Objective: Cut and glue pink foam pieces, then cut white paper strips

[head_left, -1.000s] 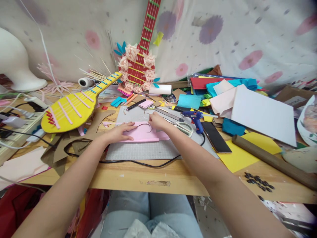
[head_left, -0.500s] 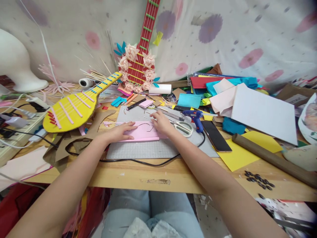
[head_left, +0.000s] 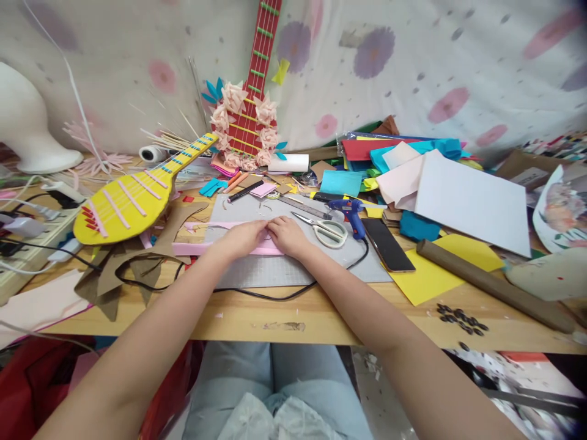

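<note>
My left hand point(head_left: 244, 237) and my right hand point(head_left: 285, 236) meet side by side over the grey cutting mat point(head_left: 250, 272). Their fingers are closed on the near edge of a pink paper sheet point(head_left: 189, 249), which runs out to the left from under my left hand. The fingertips and the middle of the sheet are largely hidden. Just right of my right hand lie white-handled scissors point(head_left: 331, 234), tips pointing left. Behind them is a metal ruler point(head_left: 305, 206), and a blue glue gun point(head_left: 349, 214) rests at the mat's right side.
A yellow paper lute point(head_left: 126, 208) stands at left, and a red one with pink flowers point(head_left: 247, 131) leans at the back. A black phone point(head_left: 389, 244), brown tube point(head_left: 486, 284) and black beads point(head_left: 462, 319) lie at right. The glue gun's black cord point(head_left: 275, 297) crosses the front.
My hands have gone from spread flat on the pink paper to closed together at its near edge. The paper has shifted left, and its visible part is narrower.
</note>
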`<state>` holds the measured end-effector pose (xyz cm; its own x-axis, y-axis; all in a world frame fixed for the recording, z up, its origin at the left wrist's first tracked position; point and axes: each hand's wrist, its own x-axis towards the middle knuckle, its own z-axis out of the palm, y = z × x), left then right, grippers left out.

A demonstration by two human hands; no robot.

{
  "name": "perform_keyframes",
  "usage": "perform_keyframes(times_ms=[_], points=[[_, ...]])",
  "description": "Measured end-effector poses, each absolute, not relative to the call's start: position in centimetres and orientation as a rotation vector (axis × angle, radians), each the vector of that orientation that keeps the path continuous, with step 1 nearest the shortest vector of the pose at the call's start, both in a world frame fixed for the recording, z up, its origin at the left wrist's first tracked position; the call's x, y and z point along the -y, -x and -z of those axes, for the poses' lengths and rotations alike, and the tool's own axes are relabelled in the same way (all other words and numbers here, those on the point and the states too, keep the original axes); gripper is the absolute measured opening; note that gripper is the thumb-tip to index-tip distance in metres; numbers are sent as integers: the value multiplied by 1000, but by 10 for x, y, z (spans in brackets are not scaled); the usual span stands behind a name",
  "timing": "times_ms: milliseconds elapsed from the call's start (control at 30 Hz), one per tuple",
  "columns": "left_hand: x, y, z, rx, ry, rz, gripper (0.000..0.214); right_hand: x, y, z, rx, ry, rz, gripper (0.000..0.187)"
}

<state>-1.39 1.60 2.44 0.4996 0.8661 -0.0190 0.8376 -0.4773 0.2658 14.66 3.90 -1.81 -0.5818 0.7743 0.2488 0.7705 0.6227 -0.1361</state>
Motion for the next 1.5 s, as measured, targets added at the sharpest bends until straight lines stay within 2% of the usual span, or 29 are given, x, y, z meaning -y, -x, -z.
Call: perform_keyframes(times_ms=[300,600,800,1100,1267,1500], points=[[-2,9,19,-1570,-2538,-354,49,-39,-150,19,2461,1208,-152,30],[-2,6,22,-1591,-2556,-386,51,-36,-151,18,2420,1237,-273,36],[5,12,15,-1894,-2256,-672,46,-34,-151,19,2440,1247,-264,37],[9,13,20,-1753,-2470,-463,49,-33,-151,21,2477,1249,-192,41],[10,13,19,-1752,-2466,-480,50,-32,-150,24,2506,1198,-130,51],[10,11,19,-1874,-2371,-609,46,-35,-150,28,2542,1186,-188,48]])
